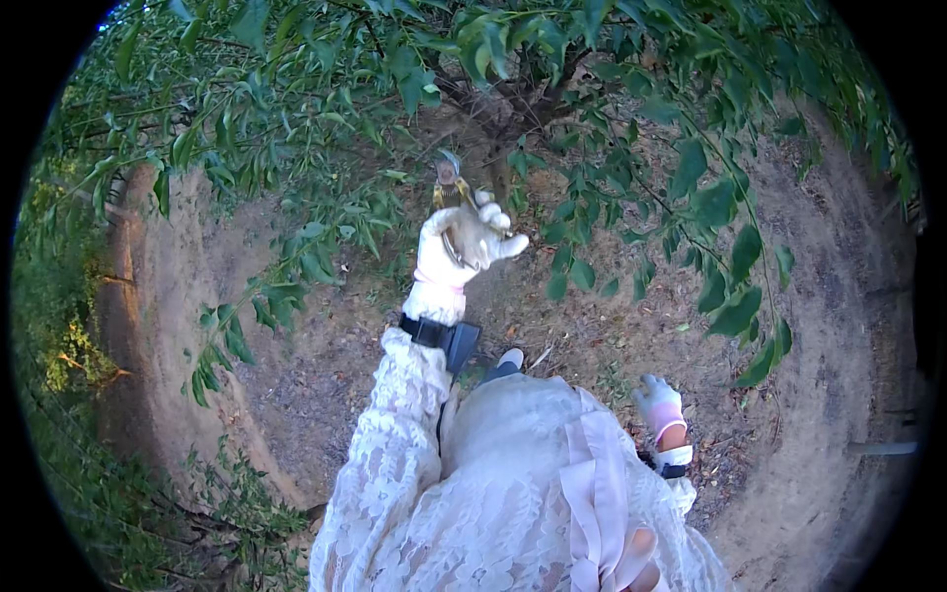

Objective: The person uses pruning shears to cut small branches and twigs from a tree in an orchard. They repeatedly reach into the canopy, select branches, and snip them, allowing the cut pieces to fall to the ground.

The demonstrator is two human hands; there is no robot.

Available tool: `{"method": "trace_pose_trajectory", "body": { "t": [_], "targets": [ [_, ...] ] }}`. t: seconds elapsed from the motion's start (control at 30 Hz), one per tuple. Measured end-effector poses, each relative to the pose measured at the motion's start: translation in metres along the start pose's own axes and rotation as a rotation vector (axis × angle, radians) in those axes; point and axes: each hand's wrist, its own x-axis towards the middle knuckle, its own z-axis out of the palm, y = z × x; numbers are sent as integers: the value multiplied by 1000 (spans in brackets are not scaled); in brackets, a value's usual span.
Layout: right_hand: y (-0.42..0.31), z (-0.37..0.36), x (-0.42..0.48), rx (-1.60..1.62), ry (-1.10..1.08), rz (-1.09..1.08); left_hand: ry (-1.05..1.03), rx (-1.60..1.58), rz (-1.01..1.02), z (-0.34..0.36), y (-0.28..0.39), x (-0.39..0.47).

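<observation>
My left hand (473, 233), in a white glove with a pink cuff, is stretched out in front of me, closed around a pair of pruning shears (447, 177). The blades point away from me, toward the base of a leafy shrub or small tree (510, 111). Part of the handles shows against the palm; the rest is hidden by the fingers. Low at my right side hangs my right hand (658, 407), in a matching glove. Its fingers are slightly apart, and I see nothing in it.
Leafy branches (718, 200) reach down on the right, and others (288, 288) droop on the left. Bare soil (318, 370) with dry leaves lies below. More greenery (244, 503) grows at lower left. A black strapped device (444, 338) sits on my left wrist.
</observation>
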Motion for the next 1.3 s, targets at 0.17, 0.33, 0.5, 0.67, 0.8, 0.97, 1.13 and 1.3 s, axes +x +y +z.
{"method": "trace_pose_trajectory", "body": {
  "t": [0.17,0.33,0.5,0.67,0.8,0.97,1.13,1.3],
  "targets": [
    [-12,-7,-1,-7,-33,42,-61,-62,24,-4,24,25],
    [-23,-1,11,8,-38,48,-46,-83,32,-8,35,33],
    [-37,-10,14,29,8,9,-46,-148,32,-16,37,36],
    [-43,-15,22,28,-62,36,-65,-208,6,-32,43,38],
    [-44,-7,26,30,-39,11,-6,-260,-13,-30,43,36],
    [-51,-7,33,-30,-92,9,61,-140,-58,-35,49,29],
    [-54,-6,39,-70,-117,26,161,303,-57,2,27,6],
    [-56,-9,42,-93,-146,19,301,527,-236,-11,29,-30]
  ]
}}
